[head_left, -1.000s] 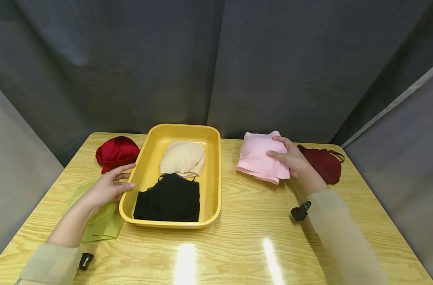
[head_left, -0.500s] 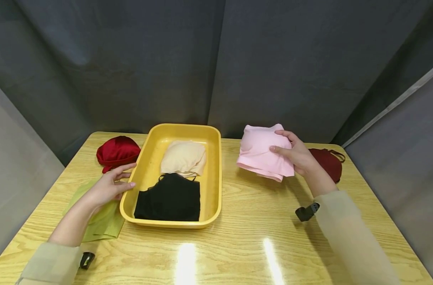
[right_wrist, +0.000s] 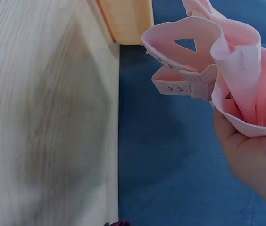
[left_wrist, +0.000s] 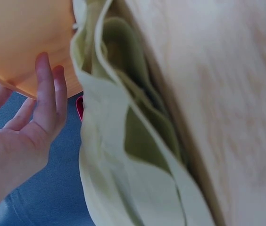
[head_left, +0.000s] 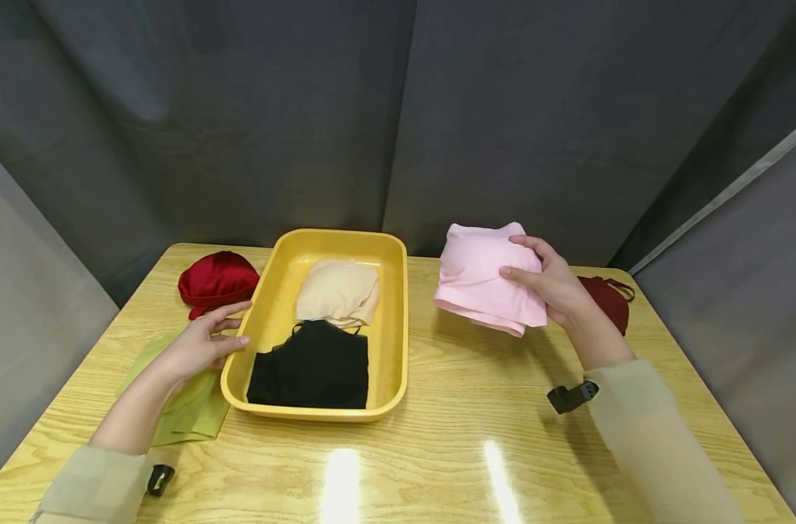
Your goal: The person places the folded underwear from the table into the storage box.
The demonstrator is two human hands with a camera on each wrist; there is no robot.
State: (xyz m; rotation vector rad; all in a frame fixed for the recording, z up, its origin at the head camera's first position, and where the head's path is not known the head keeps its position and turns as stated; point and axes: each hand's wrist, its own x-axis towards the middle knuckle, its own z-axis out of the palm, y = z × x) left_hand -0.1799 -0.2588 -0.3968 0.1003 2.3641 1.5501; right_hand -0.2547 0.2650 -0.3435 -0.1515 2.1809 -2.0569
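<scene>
In the head view my right hand [head_left: 555, 287] grips a folded pink bra [head_left: 479, 269] by its right side, thumb on the front. The bra is raised off the table; the right wrist view shows its back band [right_wrist: 182, 87] hanging loose with hook-and-eye fasteners. My left hand [head_left: 201, 346] rests at the left rim of a yellow tray [head_left: 398, 349], its fingers fairly straight against the rim and outer wall. Inside the tray lie a folded beige garment [head_left: 337, 291] at the back and a black strappy garment [head_left: 313, 367] in front.
A shiny red garment [head_left: 217, 280] sits left of the tray. Under my left forearm lies a yellow-green garment [head_left: 191, 411]. A dark maroon garment [head_left: 607, 302] with a strap is partly hidden behind my right wrist. Grey curtains [head_left: 398, 124] stand behind the wooden table [head_left: 450, 451].
My right hand has lifted the pink bra up from the table and drawn slightly right, uncovering less of the maroon garment. My left hand and the tray have barely moved.
</scene>
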